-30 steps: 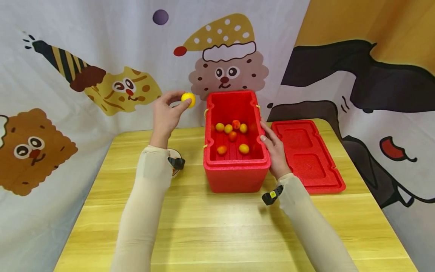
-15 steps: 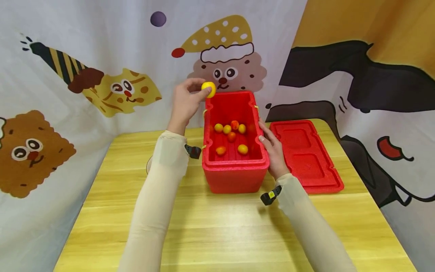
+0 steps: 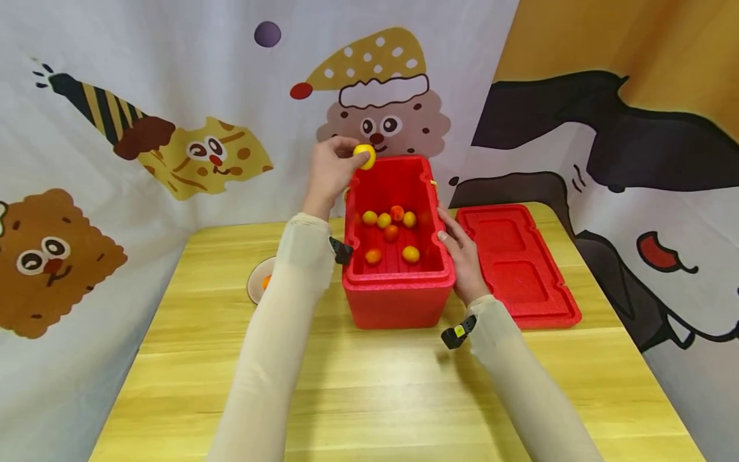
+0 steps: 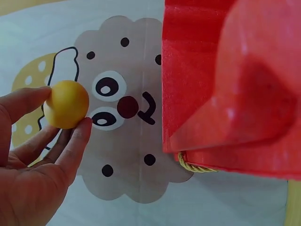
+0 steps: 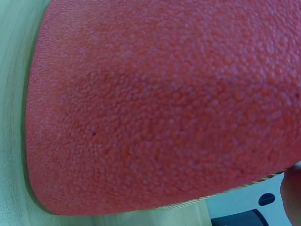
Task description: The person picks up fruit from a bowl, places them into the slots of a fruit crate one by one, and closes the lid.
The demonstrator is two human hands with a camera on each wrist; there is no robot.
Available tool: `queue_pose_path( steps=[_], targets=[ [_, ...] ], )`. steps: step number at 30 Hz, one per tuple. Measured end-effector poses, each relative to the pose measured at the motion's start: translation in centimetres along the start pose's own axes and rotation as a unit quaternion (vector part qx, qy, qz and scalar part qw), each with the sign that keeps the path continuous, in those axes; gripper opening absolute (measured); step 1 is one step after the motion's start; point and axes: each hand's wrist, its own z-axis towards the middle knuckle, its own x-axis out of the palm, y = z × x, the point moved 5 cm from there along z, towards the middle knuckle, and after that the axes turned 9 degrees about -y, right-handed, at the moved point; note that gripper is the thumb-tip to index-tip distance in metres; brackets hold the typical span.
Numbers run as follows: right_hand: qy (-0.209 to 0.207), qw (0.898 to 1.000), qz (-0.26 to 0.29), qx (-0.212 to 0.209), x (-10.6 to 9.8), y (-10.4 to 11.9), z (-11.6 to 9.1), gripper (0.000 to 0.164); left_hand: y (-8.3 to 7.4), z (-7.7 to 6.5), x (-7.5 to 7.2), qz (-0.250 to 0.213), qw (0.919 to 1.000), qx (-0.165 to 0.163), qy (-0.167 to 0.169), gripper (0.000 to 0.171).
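By the far edge of the surface (image 3: 369, 391), the left hand (image 3: 331, 170) has brought a pinched yellow ball (image 3: 364, 157) nearer the top of the red box (image 3: 398, 308); the right hand (image 3: 464, 263) rests straight-fingered against its side.

Looks pebbled and foam-like on the red box (image 5: 155, 117), matt on the lid (image 3: 522, 256) at three o'clock. Appears smooth on the yellow ball (image 4: 67, 104), glossily wood-grained on the surface (image 3: 375, 391), like cloth on the backdrop (image 3: 196, 70).

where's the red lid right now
In the head view, the red lid lies flat on the table, to the right of the red box and just past the right hand.
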Motion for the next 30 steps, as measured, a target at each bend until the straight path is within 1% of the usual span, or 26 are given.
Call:
queue_pose_path(
  steps=[3,7,12,18,23,30],
  targets=[
    [-0.004,1.000,-0.008,-0.001,-0.23,0.07,-0.12,0.051,0.07,0.02,0.41,0.011,0.9999,-0.004,0.005,0.028],
    [0.000,1.000,-0.006,-0.003,-0.27,0.06,-0.14,0.051,-0.03,0.12,0.60,0.035,0.9993,-0.008,0.004,0.027],
    [0.003,1.000,0.000,-0.005,-0.04,-0.05,-0.04,0.051,0.15,0.36,0.46,0.060,0.9978,-0.029,0.000,0.027],
    [0.002,1.000,0.006,-0.004,0.14,-0.05,-0.06,0.050,0.53,0.65,0.51,0.102,0.9935,-0.050,0.010,0.030],
    [0.002,1.000,0.006,-0.002,0.14,-0.08,-0.05,0.051,0.39,0.62,0.55,0.130,0.9904,-0.042,0.021,0.037],
    [0.001,1.000,0.010,0.001,0.15,-0.20,-0.06,0.051,0.12,0.52,0.27,0.132,0.9908,-0.020,0.026,0.037]
  ],
)
